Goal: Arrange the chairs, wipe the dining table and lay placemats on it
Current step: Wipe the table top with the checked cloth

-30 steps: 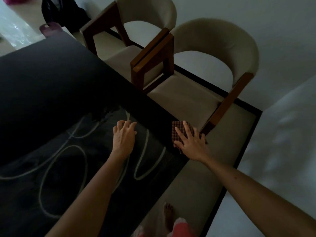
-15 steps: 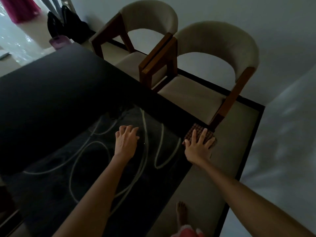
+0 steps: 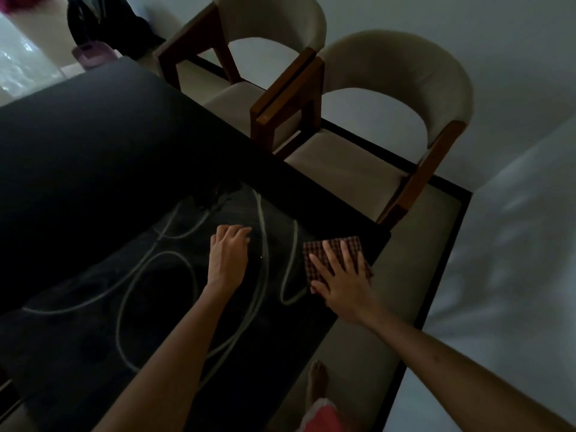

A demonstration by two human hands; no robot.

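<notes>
A dark glass dining table (image 3: 93, 169) with pale curved lines showing through it fills the left of the view. My right hand (image 3: 341, 280) lies flat with straight fingers on a folded red checked cloth (image 3: 352, 246) near the table's right corner. My left hand (image 3: 227, 255) rests on the glass a little to the left, fingers bent at the tips, holding nothing. Two beige upholstered chairs with wooden arms, one near (image 3: 392, 120) and one farther (image 3: 268, 35), stand side by side along the table's far edge.
A beige rug with a dark border (image 3: 436, 263) lies under the table and chairs. My bare foot (image 3: 316, 381) stands on it beside the table. Dark bags (image 3: 93, 23) and a purple object (image 3: 90, 54) sit at the far left. A white wall rises behind the chairs.
My right hand has slid the checked cloth from the table's corner edge back inward onto the glass. My left hand stays in about the same spot.
</notes>
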